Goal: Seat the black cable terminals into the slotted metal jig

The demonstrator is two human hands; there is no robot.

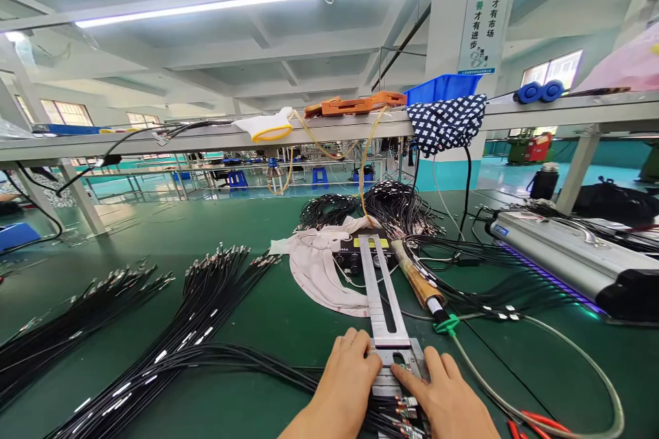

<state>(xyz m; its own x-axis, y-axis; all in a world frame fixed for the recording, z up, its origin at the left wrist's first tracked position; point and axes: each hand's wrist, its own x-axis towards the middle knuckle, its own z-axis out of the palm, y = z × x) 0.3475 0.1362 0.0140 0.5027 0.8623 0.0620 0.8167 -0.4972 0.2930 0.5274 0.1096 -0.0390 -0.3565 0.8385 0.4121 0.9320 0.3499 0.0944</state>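
Note:
In front of me lies a slotted metal jig (394, 298), its near block (387, 384) between my hands. My left hand (344, 381) has its fingers curled against the block's left side, thumb on top. On the right side, my right hand (447, 387) grips the edge, its index finger stretched onto the block. Black cables (257, 357) run in from the left and pass under my left hand. Their stripped connector ends (406, 415) show between the hands, below the block. What the fingertips pinch is partly hidden.
Cable bundles (211, 302) spread across the green table on the left. A soldering iron (419, 278) with a wooden handle, a white cloth (314, 274) and a black control box (353, 257) lie ahead. A silver machine (556, 260) stands right, red-handled pliers (540, 422) nearer.

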